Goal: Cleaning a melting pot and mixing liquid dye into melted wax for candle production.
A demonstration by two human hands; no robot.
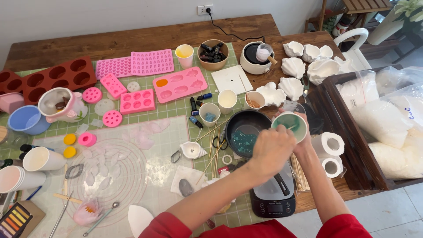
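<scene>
My right hand (304, 140) holds a white paper cup (289, 123) with green liquid inside, raised just right of a black pan (238, 123). The pan has teal bits on its bottom. My left hand (271, 149) reaches across in front of me, fingers closed and blurred, pinching a thin wooden stick (291, 127) whose tip is in the cup's liquid. Both hands hover above a black digital scale (273, 200), over which the pan's handle (282, 184) lies.
Pink silicone moulds (179, 83) and a red-brown mould (59, 77) lie at the back left. White shell moulds (293, 67) sit at the back right. Two paper rolls (330, 152), a wooden crate (352, 167) of bagged white flakes, skewers (213, 152) and small cups (209, 113) surround the pan.
</scene>
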